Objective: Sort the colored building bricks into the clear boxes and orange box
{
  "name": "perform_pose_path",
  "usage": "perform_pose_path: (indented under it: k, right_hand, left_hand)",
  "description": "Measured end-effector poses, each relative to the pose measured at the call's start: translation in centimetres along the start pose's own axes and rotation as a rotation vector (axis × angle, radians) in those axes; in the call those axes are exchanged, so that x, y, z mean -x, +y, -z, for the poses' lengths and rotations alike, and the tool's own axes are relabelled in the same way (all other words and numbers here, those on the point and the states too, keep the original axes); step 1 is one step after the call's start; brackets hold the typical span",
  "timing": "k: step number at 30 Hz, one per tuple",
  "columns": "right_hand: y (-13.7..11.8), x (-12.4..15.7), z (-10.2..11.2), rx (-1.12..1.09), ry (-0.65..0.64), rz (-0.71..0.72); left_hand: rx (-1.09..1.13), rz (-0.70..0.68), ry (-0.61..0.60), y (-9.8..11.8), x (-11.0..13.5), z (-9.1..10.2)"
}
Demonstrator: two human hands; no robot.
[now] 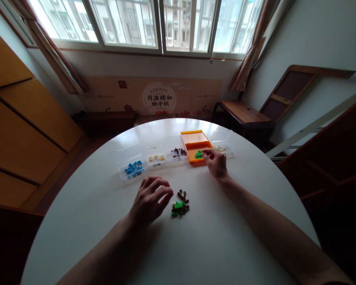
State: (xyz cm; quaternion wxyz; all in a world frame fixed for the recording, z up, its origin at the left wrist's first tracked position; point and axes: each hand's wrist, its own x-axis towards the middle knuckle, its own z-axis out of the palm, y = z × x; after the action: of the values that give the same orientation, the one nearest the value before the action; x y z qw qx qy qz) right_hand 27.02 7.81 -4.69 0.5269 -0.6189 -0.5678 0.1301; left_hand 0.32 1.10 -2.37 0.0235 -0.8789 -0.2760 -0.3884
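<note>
A small green and brown brick build point(180, 204) lies on the round white table point(106, 237). My left hand point(150, 199) rests just left of it, fingers curled loosely and apart, holding nothing. My right hand point(216, 162) reaches to the orange tray point(193, 140), its fingertips pinched at the green bricks point(198, 154) in the tray's front; what the fingers grip is too small to make out.
Clear boxes stand in a row at the far side: blue bricks point(133, 167), yellow bricks point(156, 158), brown bricks point(178, 151), and pale bricks point(221, 148) right of the tray. A wooden chair point(246, 113) stands beyond the table on the right.
</note>
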Motion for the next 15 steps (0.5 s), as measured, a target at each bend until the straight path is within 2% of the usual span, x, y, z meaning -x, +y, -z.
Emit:
perform_pose_path:
  k: [3,12,15]
  right_hand:
    - [-0.1,0.4,-0.2,-0.019,-0.021,0.0]
    - [-2.1,2.3,-0.9,-0.104,-0.123,0.107]
    - [-2.6,2.8,-1.0,-0.121,-0.158,0.139]
  left_hand:
    - [0.052,0.013,-0.05,0.1,0.1,0.2]
    - [0.189,-0.013,-0.339,1.0,-0.6,1.3]
    - [0.18,-0.005,-0.356,1.0,-0.7,1.3]
